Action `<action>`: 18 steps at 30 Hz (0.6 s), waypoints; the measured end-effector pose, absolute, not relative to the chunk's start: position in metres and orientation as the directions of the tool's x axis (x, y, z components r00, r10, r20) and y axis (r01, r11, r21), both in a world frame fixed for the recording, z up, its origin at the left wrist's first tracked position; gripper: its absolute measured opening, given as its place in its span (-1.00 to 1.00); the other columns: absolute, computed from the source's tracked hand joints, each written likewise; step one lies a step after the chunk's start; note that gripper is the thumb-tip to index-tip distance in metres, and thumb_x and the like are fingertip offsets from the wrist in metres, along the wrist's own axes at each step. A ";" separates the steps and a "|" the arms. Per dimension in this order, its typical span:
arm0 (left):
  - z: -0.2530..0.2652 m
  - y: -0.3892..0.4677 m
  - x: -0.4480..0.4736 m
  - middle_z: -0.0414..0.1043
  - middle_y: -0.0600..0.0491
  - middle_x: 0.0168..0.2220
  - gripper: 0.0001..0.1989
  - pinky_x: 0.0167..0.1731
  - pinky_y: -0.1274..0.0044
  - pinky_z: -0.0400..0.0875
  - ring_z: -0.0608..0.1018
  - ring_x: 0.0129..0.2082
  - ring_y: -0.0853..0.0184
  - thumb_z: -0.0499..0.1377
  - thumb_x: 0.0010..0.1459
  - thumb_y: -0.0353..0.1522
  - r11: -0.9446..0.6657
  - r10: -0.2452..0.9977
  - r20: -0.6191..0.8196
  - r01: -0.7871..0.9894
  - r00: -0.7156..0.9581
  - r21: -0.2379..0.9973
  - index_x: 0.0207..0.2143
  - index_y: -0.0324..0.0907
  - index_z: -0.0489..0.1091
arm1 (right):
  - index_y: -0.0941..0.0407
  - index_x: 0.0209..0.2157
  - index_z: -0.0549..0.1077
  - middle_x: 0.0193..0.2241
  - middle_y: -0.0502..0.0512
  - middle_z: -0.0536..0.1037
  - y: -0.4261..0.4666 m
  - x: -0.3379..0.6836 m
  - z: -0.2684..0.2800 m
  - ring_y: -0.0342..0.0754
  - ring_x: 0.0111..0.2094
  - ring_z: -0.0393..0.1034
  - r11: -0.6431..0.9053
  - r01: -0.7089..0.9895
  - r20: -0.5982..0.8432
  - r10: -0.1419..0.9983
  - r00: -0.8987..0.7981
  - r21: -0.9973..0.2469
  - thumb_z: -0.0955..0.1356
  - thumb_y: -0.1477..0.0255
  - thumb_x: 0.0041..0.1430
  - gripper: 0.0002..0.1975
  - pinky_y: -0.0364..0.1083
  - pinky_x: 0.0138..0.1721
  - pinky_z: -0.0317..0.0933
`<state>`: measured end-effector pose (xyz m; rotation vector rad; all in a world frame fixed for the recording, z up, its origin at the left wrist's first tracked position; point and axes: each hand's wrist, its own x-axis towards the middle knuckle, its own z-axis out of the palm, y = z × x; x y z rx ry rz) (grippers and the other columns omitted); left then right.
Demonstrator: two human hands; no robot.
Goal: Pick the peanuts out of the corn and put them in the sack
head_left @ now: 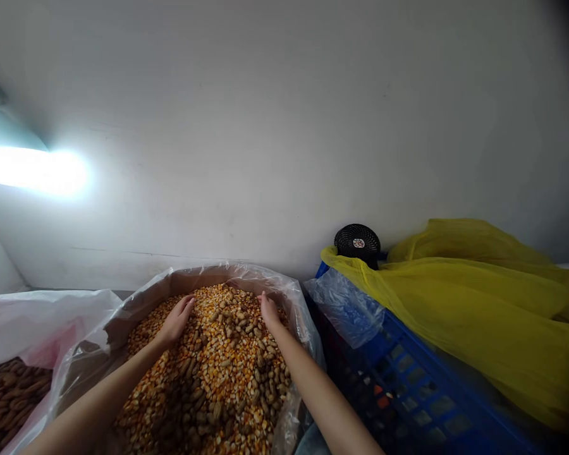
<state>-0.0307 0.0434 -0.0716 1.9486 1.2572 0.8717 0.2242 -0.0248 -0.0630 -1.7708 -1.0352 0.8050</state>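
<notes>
A large sack lined with clear plastic [308, 319] holds yellow-orange corn kernels [213, 360] mixed with peanuts in their shells [268, 385]. Over the left side of the corn is my left hand [177, 321], its fingers stretched forward and the thumb apart. My right hand [268, 311] is at the right far side of the heap, near the sack's inner wall, with fingers extended and thumb raised. No object shows in either hand. Both touch or hover just over the kernels; I cannot tell which.
Left of the sack, a white plastic bag [42, 316] holds brown oval pieces [12, 395]. A blue plastic crate [422, 373] stands right, with yellow mesh cloth [464, 297] over it and a small black fan [358, 243]. A bright lamp [23, 164] hangs left, before a pale wall.
</notes>
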 end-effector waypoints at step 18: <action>-0.079 0.008 0.005 0.18 -0.08 0.02 -0.49 0.09 0.39 -0.05 0.16 0.07 0.30 -0.24 0.09 -0.15 -0.436 0.886 0.283 0.449 0.367 0.780 -0.08 -0.28 0.21 | 0.06 -0.09 0.35 -0.01 0.07 0.27 -0.036 0.126 -0.065 -0.05 0.06 0.03 0.003 0.448 0.157 0.939 0.306 -0.894 0.14 0.24 0.09 -0.60 -0.05 0.08 -0.17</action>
